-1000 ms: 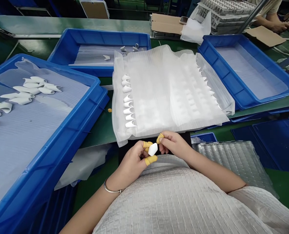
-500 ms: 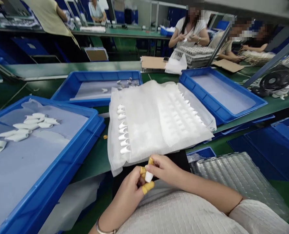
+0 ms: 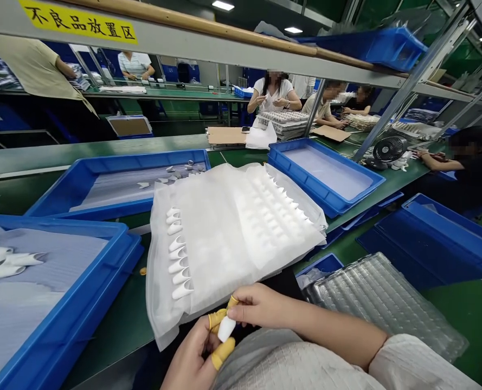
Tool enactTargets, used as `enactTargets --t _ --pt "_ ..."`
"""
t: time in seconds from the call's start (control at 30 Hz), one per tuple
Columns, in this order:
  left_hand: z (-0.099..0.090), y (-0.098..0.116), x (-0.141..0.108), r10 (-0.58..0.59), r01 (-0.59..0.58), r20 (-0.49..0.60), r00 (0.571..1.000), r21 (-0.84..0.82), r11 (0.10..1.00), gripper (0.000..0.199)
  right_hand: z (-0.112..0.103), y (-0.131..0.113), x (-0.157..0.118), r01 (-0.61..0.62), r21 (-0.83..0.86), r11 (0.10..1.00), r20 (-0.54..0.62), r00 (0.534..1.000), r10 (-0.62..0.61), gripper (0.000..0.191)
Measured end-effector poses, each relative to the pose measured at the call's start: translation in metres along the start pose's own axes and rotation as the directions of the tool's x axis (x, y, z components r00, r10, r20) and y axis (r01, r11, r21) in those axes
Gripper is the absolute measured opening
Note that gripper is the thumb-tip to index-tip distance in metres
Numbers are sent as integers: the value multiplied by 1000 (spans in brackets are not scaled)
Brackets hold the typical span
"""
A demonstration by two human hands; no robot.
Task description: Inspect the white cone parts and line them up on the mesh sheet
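A small white piece is pinched between my two hands in front of my lap. Yellow finger covers are on the thumb and fingers of my left hand, which holds the piece from the left. From the right, my right hand grips its upper end, with a yellow cover on one fingertip. Just beyond lies a tray lined with white sheeting. A column of white curved pieces shows along its left side, and more bumps show through the sheet on its right.
Blue trays stand at the left, back left and back right. Clear plastic trays lie at the right. A small fan and a metal shelf frame are beyond. Several people sit or stand farther back.
The view has tilted up and turned right, bringing the overhead shelf and another person into sight. Both hands still hold the white piece and appear lower and farther left in the picture.
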State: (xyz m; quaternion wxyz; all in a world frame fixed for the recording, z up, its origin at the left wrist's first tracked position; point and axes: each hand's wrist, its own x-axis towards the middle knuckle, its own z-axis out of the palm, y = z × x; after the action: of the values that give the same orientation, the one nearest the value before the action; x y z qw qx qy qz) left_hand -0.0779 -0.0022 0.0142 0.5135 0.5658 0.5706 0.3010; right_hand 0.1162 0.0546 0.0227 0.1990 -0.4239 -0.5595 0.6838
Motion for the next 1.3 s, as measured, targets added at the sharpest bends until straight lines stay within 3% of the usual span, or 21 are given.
enactTargets --t 0.3,0.5,0.63,0.73,0.8,0.97,1.07,1.17,1.3 --pt "-2 0 2 2 -1 20 1000 -49 999 37 -5 -4 0 -4 128 992 48 999 -2 48" --pt "-2 14 1 -20 14 -37 999 -151 988 27 0 -2 -4 114 151 982 -20 993 -113 32" --pt "-1 17 -2 -69 59 -47 997 -191 980 23 -3 -2 -9 247 -104 963 -4 969 -248 22" --pt "-1 17 -3 -57 47 -46 997 -207 977 22 -4 -4 -12 362 -354 863 33 926 -375 19" --pt "-2 17 -4 -30 20 -56 998 -180 983 21 -4 -4 -12 383 -401 832 42 915 -402 20" --pt "-4 17 -2 119 -106 -98 988 128 986 12 3 -3 -11 279 -207 938 8 959 -283 42" --pt "-4 18 -1 237 -210 -55 970 299 931 19 9 -6 -12 198 -332 922 -53 972 -228 36" --pt "-3 18 -1 268 -243 -28 963 332 911 23 12 -9 -12 174 -385 906 -72 973 -218 29" --pt "-3 18 -4 220 -210 -2 976 284 936 16 9 -6 -7 65 -55 996 -57 996 -68 41"
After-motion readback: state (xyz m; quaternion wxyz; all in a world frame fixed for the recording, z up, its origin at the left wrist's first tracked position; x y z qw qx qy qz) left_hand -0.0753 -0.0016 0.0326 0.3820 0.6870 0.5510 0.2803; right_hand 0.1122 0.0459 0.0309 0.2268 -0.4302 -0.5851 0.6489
